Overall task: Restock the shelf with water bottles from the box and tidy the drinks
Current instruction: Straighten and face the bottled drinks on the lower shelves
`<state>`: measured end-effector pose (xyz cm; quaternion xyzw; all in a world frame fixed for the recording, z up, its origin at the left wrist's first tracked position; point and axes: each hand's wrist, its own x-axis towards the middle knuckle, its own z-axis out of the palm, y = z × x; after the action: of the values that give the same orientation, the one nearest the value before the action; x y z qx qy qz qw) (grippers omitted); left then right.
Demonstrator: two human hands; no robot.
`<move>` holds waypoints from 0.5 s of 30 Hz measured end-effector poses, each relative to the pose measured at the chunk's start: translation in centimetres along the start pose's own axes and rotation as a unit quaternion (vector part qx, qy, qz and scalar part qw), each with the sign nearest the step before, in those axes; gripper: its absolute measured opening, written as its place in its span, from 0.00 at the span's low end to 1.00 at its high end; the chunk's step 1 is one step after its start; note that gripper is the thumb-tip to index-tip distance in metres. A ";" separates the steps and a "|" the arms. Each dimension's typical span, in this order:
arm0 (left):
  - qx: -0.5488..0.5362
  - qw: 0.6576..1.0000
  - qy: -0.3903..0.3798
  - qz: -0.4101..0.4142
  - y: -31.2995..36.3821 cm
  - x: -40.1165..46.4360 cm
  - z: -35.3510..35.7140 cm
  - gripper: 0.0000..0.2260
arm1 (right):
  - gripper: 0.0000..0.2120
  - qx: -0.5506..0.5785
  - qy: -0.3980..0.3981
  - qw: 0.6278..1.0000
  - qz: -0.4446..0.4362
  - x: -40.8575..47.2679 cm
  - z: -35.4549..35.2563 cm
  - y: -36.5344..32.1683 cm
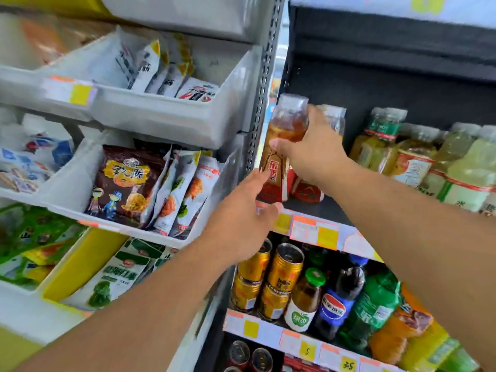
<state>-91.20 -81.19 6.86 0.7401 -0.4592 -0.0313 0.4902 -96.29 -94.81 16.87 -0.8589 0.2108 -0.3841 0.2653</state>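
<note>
- Two hands of ours reach toward the top drinks shelf (322, 210).
- Our right hand (314, 154) grips the brown tea bottle (284, 146) near its neck, fingers (279, 144) curled round it; the bottle stands tilted at the shelf's left end.
- Our left hand (241, 224) sits by the bottle's base, fingers loosely extended; whether they touch the label we cannot tell.
- Green tea bottles (418, 162) stand further right; gold cans (284, 267) sit on the shelf below.
- Snack packets (128, 181) fill the grey bins on the left.
</note>
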 end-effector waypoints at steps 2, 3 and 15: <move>0.019 1.000 -0.007 -0.008 -0.1 1.2 0.5 0.31 | 0.34 -0.052 0.000 0.999 0.006 0.3 -0.3 0.1; 0.020 1.000 -0.012 -0.016 -0.3 1.7 0.8 0.31 | 0.34 -0.094 0.003 0.996 0.007 0.5 -0.6 0.1; 0.123 0.991 -0.031 -0.038 -0.1 4.4 2.8 0.28 | 0.34 -0.262 -0.014 0.965 -0.018 2.1 -1.7 1.0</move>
<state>-89.97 -86.26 7.06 0.8104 -0.4462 -0.0165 0.3794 -96.46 -97.20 18.36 -0.9073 0.2851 -0.3079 0.0274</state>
